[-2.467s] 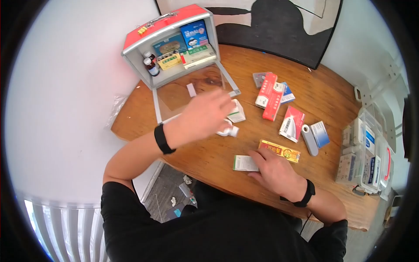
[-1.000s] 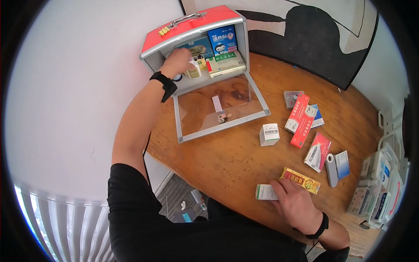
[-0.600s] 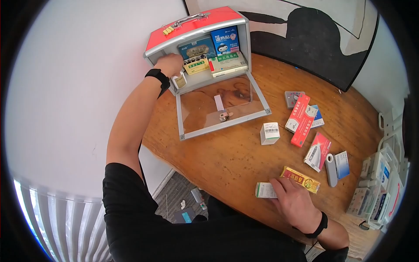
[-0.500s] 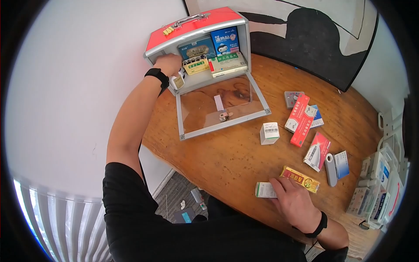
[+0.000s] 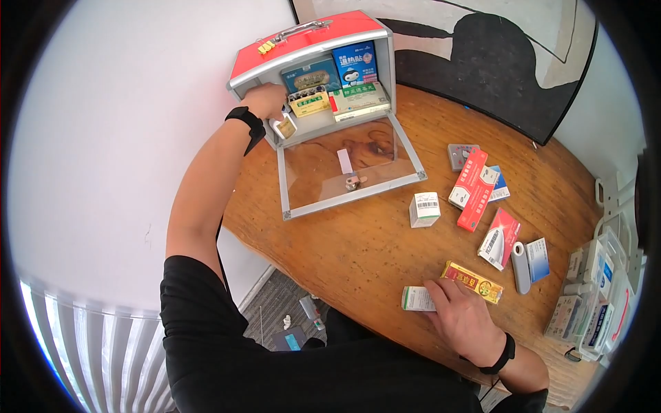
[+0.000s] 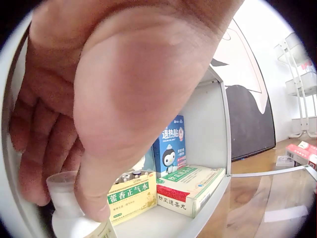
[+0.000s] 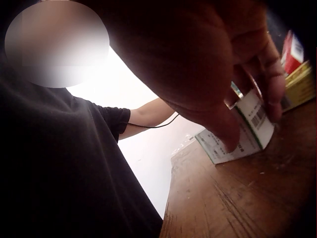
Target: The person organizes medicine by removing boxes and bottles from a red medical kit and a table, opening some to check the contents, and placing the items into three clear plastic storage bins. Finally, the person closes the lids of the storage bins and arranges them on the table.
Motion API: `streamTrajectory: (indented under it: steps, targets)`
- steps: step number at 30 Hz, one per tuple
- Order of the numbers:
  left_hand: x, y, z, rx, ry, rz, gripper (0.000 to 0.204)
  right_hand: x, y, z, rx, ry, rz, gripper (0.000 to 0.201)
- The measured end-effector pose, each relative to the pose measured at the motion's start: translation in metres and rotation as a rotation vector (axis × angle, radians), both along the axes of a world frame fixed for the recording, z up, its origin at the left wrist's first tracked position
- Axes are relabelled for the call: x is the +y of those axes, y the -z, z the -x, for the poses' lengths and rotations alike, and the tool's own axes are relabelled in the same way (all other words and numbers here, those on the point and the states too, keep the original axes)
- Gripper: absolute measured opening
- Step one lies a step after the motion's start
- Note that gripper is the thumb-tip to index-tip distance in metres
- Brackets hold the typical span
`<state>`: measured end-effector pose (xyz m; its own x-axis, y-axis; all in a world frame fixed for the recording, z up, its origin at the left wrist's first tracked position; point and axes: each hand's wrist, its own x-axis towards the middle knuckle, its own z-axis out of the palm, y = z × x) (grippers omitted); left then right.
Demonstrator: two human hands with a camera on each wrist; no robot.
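My left hand [image 5: 267, 102] reaches into the left end of an open red medicine case [image 5: 358, 22]. Its thumb and fingers grip a small white bottle [image 5: 284, 126] around the translucent cap [image 6: 63, 191]. Beside the bottle stands a yellow medicine box [image 5: 310, 104] with dark-capped vials showing at its top. On the table's near side, my right hand [image 5: 467, 322] pinches a small white-and-green carton [image 5: 416, 299] between thumb and fingers. Part of that carton is hidden under the hand. A gold-and-red box [image 5: 474, 282] lies just beyond the knuckles.
The case's clear lid [image 5: 313, 193] lies folded down on the table. Blue boxes [image 5: 354, 65] and a green-and-white box [image 5: 359, 101] fill the case's right side. Rightward are a white carton [image 5: 425, 210], red boxes [image 5: 475, 193], a grey thermometer [image 5: 521, 270] and a clear bin [image 5: 585, 296].
My left hand has gone from over the table into the case with the white bottle, then shifted left past the yellow box. The right hand keeps its hold; the head view has shifted.
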<state>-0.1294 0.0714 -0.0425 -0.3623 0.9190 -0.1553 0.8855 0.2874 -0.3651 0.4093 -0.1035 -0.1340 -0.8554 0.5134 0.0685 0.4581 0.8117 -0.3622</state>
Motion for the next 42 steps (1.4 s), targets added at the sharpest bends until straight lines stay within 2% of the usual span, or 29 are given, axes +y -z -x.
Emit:
streamTrajectory:
  steps: [2,15,18,19,21,23,25,28,29,30,33,34,36,37,39,42]
  targets:
    - [0.0,0.005,0.007,0.049,0.059,-0.02,0.048,0.0,0.001,0.0,-0.006,0.002,0.001,0.054]
    - [-0.003,0.006,0.004,0.123,0.06,-0.024,0.046,0.0,-0.002,0.002,-0.015,-0.001,-0.006,0.053]
    - [-0.005,0.018,-0.008,0.181,0.187,-0.124,0.045,0.0,0.0,-0.003,0.002,0.008,-0.003,0.055]
    - [-0.01,0.014,-0.032,0.172,0.239,-0.126,0.041,0.0,-0.002,-0.001,0.001,0.005,0.007,0.055]
    - [-0.028,0.008,-0.096,0.021,0.396,-0.176,0.041,-0.001,-0.002,0.0,-0.01,0.017,0.021,0.056]
    - [-0.044,0.019,-0.141,-0.416,0.746,-0.204,0.047,-0.002,0.0,0.0,-0.018,0.008,0.007,0.057]
    - [-0.066,0.014,-0.197,-0.679,0.871,-0.12,0.053,-0.002,0.0,-0.001,-0.033,0.008,0.008,0.056]
    - [-0.077,0.038,-0.244,-0.675,0.925,-0.2,0.058,-0.003,-0.004,-0.001,-0.044,0.007,0.01,0.055]
    - [-0.075,0.041,-0.255,-0.662,0.906,-0.099,0.058,-0.005,-0.005,-0.001,-0.045,0.02,0.015,0.055]
    - [-0.073,0.044,-0.261,-0.647,0.888,-0.001,0.059,-0.006,-0.007,-0.003,-0.05,0.024,0.013,0.055]
    - [-0.056,0.058,-0.249,-0.708,0.915,0.025,0.057,-0.007,-0.011,-0.009,0.012,0.048,-0.013,0.053]
    - [-0.053,0.051,-0.241,-0.703,0.919,0.026,0.057,-0.009,-0.013,-0.012,0.033,0.071,0.013,0.053]
    - [-0.053,0.035,-0.22,-0.957,0.907,0.012,0.05,-0.009,-0.015,-0.018,0.062,0.094,0.039,0.054]
    - [-0.054,0.032,-0.209,-0.948,0.908,0.013,0.05,-0.008,-0.016,-0.021,0.067,0.09,0.036,0.055]
    - [-0.057,0.03,-0.188,-1.232,0.833,0.021,0.045,-0.008,-0.015,-0.024,0.081,0.083,0.033,0.056]
    - [-0.075,0.003,-0.178,-1.257,0.672,0.077,0.045,-0.006,-0.013,-0.025,0.079,0.085,0.034,0.056]
